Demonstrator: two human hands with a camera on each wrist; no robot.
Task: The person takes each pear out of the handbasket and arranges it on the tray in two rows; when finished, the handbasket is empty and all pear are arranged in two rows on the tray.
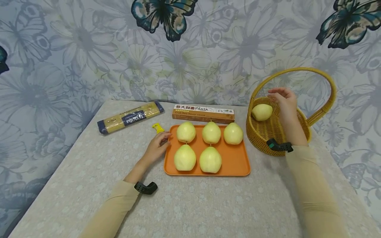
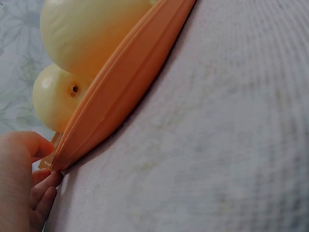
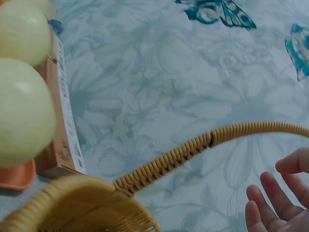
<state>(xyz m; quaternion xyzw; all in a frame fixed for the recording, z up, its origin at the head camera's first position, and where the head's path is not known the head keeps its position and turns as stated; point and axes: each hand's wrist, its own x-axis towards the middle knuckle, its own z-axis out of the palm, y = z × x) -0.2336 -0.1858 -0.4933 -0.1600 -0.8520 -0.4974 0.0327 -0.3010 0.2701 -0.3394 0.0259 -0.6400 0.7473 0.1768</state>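
Note:
My left hand (image 1: 157, 147) is at the left edge of an orange tray (image 1: 235, 162). In the left wrist view, thumb and fingers pinch the tray's rim (image 2: 108, 92) at its corner. Several pale yellow-green pears, such as the front left pear (image 1: 185, 158), stand on the tray in two rows. My right hand (image 1: 287, 104) hovers over a woven basket (image 1: 253, 135) with a tall handle, fingers loosely bent and holding nothing. One pear (image 1: 262, 112) lies inside the basket, left of that hand. In the right wrist view, the fingers (image 3: 273, 203) are apart, beside the basket handle (image 3: 169, 162).
Behind the tray lies a long pasta box (image 1: 203, 114). A bag of spaghetti (image 1: 131, 117) rests at the back left, and a small yellow object (image 1: 158, 127) sits between it and the tray. A flowered cloth wall (image 1: 220, 59) closes off the table's back.

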